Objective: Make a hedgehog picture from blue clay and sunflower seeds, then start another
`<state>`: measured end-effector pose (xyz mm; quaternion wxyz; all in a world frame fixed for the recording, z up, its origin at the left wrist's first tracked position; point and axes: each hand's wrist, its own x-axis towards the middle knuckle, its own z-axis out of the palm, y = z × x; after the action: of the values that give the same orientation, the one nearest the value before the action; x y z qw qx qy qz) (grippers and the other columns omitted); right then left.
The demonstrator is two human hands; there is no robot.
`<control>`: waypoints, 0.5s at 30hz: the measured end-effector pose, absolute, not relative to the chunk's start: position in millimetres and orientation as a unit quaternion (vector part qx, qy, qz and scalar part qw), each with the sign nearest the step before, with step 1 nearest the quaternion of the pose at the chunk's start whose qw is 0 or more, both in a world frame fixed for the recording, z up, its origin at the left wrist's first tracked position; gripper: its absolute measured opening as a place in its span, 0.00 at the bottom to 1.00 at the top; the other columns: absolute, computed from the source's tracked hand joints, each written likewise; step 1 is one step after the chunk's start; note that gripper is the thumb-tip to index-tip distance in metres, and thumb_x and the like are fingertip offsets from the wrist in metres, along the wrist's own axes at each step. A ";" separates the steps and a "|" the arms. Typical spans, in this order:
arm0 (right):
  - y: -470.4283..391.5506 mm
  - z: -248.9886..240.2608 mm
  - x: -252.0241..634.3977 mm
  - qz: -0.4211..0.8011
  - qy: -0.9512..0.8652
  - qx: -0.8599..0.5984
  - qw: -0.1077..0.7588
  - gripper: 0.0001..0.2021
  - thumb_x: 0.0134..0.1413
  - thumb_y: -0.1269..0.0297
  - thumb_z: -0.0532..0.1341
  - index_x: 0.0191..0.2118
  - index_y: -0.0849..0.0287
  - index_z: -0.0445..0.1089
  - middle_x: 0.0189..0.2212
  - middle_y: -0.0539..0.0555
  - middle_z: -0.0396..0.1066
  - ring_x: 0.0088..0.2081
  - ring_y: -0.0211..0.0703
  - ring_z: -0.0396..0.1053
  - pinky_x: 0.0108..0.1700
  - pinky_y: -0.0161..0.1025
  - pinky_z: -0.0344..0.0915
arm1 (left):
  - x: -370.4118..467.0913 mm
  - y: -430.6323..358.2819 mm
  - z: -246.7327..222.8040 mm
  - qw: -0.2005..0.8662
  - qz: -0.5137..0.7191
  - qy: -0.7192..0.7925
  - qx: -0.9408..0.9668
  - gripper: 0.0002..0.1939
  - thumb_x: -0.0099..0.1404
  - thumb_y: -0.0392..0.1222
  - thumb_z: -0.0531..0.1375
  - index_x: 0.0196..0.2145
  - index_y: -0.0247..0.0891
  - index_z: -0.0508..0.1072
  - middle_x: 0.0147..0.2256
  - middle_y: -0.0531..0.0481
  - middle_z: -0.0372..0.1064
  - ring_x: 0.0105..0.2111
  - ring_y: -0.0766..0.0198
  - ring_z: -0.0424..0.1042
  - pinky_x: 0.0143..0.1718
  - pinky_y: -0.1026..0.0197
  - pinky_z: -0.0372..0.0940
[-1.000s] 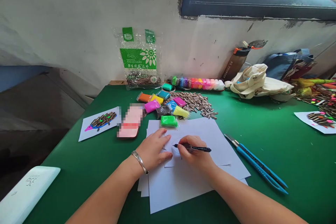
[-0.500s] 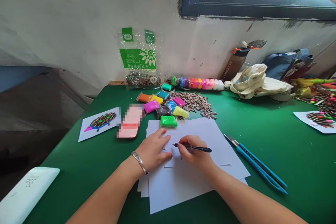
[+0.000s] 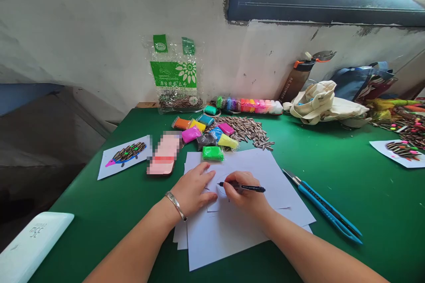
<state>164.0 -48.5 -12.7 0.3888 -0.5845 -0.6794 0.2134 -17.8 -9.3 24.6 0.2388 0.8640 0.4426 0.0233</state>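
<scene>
My right hand [image 3: 245, 192] grips a black pen [image 3: 252, 188], its tip on a small white sheet [image 3: 215, 205] where a thin curved line shows. Flat on the left part of that sheet lies my left hand [image 3: 195, 188], fingers spread, a silver bangle on its wrist. Larger white sheets [image 3: 212, 243] are stacked underneath. Just beyond the hands sit packets of coloured clay, the green packet [image 3: 213, 153] closest, with a heap of sunflower seeds [image 3: 249, 130] behind them.
A blue utility knife [image 3: 327, 208] lies right of the paper. To the left are a seed hedgehog picture [image 3: 126, 154], a pink blurred phone-like object [image 3: 162, 157] and a white device [image 3: 36, 243]. A seed bag [image 3: 175, 79], bottle [image 3: 295, 82] and cloth bag [image 3: 315, 104] stand by the wall.
The curved pencil-thin line near the pen tip has grown longer and rounder, up and to the left. My left hand stays in place on the paper.
</scene>
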 end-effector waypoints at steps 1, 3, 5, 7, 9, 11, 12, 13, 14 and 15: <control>-48.4 -12.7 164.1 0.213 -0.680 -0.584 0.389 0.03 0.46 0.68 0.57 0.25 0.57 0.68 0.22 0.47 0.72 0.26 0.39 0.67 0.37 0.39 0.58 | -18.0 -9.6 24.7 0.238 0.022 0.442 0.865 0.28 0.58 0.47 0.60 0.55 0.39 0.64 0.58 0.39 0.53 0.55 0.50 0.59 0.55 0.51 0.57; -48.1 -12.5 164.0 0.212 -0.682 -0.582 0.388 0.04 0.46 0.68 0.57 0.25 0.57 0.68 0.22 0.47 0.72 0.26 0.38 0.67 0.37 0.39 0.58 | -18.2 -9.8 24.5 0.235 0.020 0.442 0.865 0.28 0.58 0.47 0.60 0.55 0.39 0.64 0.58 0.39 0.53 0.55 0.50 0.59 0.55 0.52 0.57; -48.1 -12.6 163.8 0.206 -0.685 -0.582 0.387 0.04 0.46 0.68 0.57 0.25 0.57 0.68 0.22 0.48 0.72 0.26 0.39 0.67 0.37 0.39 0.58 | -18.3 -9.7 24.3 0.233 0.020 0.442 0.866 0.28 0.58 0.47 0.60 0.55 0.38 0.64 0.58 0.39 0.53 0.55 0.51 0.59 0.55 0.52 0.57; -48.4 -13.1 163.6 0.201 -0.686 -0.584 0.386 0.04 0.46 0.68 0.57 0.26 0.57 0.68 0.22 0.48 0.72 0.27 0.39 0.67 0.37 0.39 0.58 | -18.1 -9.4 24.3 0.232 0.019 0.443 0.866 0.28 0.58 0.47 0.60 0.55 0.38 0.64 0.58 0.39 0.53 0.55 0.51 0.59 0.55 0.52 0.56; -49.0 -14.0 163.5 0.201 -0.686 -0.583 0.385 0.04 0.46 0.68 0.57 0.26 0.57 0.68 0.22 0.48 0.72 0.27 0.39 0.67 0.37 0.39 0.59 | -17.8 -9.3 24.6 0.233 0.016 0.443 0.865 0.28 0.58 0.48 0.60 0.55 0.39 0.64 0.58 0.39 0.53 0.56 0.51 0.59 0.55 0.52 0.56; -49.5 -15.1 163.5 0.204 -0.686 -0.582 0.386 0.03 0.46 0.68 0.58 0.26 0.56 0.68 0.22 0.48 0.72 0.27 0.39 0.68 0.37 0.39 0.59 | -17.4 -9.1 24.8 0.234 0.015 0.443 0.865 0.28 0.58 0.48 0.60 0.55 0.39 0.64 0.58 0.39 0.53 0.56 0.51 0.58 0.55 0.52 0.57; -49.7 -15.7 163.5 0.205 -0.686 -0.582 0.387 0.03 0.46 0.68 0.58 0.26 0.56 0.68 0.22 0.48 0.72 0.27 0.39 0.68 0.37 0.39 0.59 | -17.2 -9.0 24.8 0.235 0.014 0.442 0.865 0.28 0.58 0.48 0.60 0.55 0.39 0.64 0.58 0.39 0.53 0.56 0.51 0.58 0.55 0.52 0.57; -49.7 -16.2 163.4 0.204 -0.685 -0.583 0.387 0.03 0.46 0.68 0.58 0.26 0.56 0.68 0.22 0.47 0.72 0.27 0.39 0.68 0.37 0.39 0.59 | -17.2 -8.8 24.7 0.235 0.015 0.442 0.866 0.28 0.58 0.48 0.60 0.55 0.39 0.64 0.58 0.39 0.53 0.56 0.51 0.58 0.55 0.52 0.57; -49.6 -16.5 163.3 0.202 -0.685 -0.584 0.386 0.03 0.46 0.68 0.58 0.26 0.56 0.69 0.22 0.47 0.72 0.28 0.39 0.67 0.37 0.39 0.59 | -17.1 -8.6 24.4 0.235 0.017 0.441 0.866 0.28 0.57 0.48 0.60 0.54 0.39 0.64 0.58 0.39 0.53 0.55 0.51 0.59 0.55 0.52 0.57; -49.4 -16.8 163.2 0.199 -0.684 -0.587 0.385 0.03 0.46 0.68 0.58 0.26 0.56 0.69 0.22 0.47 0.72 0.28 0.39 0.68 0.38 0.39 0.59 | -17.2 -8.4 24.1 0.235 0.019 0.441 0.866 0.28 0.57 0.47 0.60 0.54 0.39 0.64 0.58 0.39 0.53 0.55 0.51 0.59 0.55 0.52 0.57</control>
<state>163.2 -49.4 -16.8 0.3848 -0.5865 -0.6844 0.1990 -17.2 -8.4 24.1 0.2346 0.8661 0.4411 0.0186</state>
